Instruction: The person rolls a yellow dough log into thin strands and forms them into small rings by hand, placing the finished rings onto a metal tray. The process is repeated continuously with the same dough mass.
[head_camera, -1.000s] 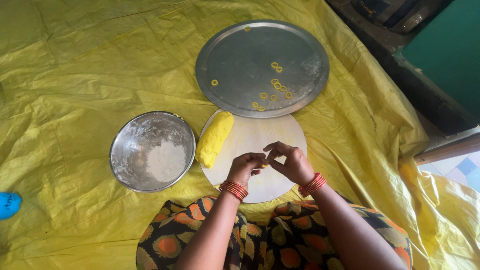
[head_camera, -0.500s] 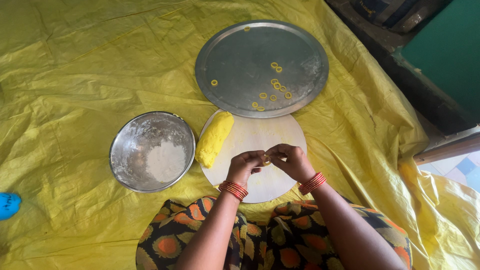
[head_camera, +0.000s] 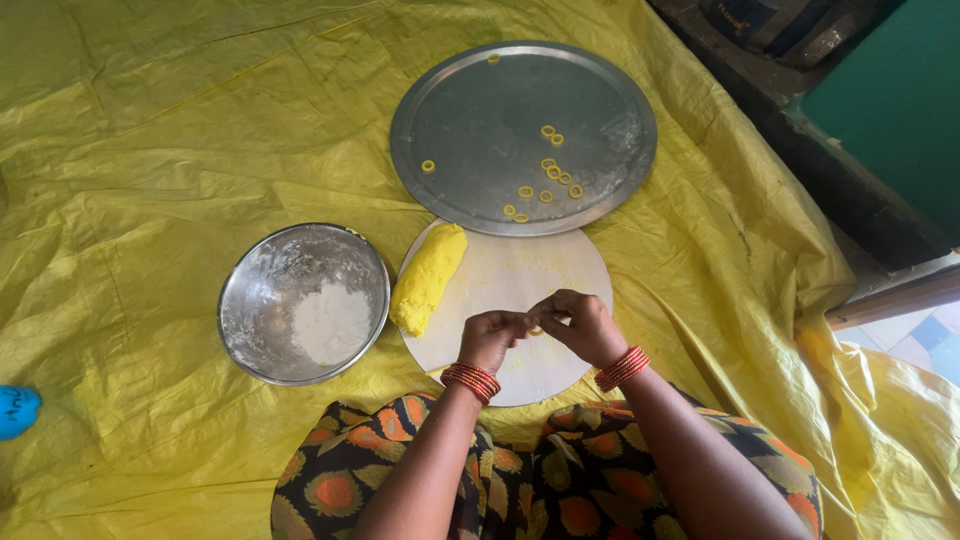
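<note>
My left hand (head_camera: 493, 336) and my right hand (head_camera: 582, 325) meet fingertip to fingertip over a round white board (head_camera: 510, 280), pinching a small piece of yellow dough (head_camera: 537, 329) between them. A long lump of yellow dough (head_camera: 428, 279) lies on the board's left edge. Beyond the board sits a round steel plate (head_camera: 470, 110) with several small yellow dough rings (head_camera: 549, 183) on it. Both wrists wear red bangles.
A steel bowl (head_camera: 262, 290) holding white flour (head_camera: 330, 322) stands left of the board. Everything rests on a crumpled yellow plastic sheet (head_camera: 150, 130). A blue object (head_camera: 15, 408) pokes in at the left edge. A dark ledge (head_camera: 800, 130) runs along the upper right.
My fingers have shifted slightly as they work the small piece of dough; both hands stay in the same spot over the board.
</note>
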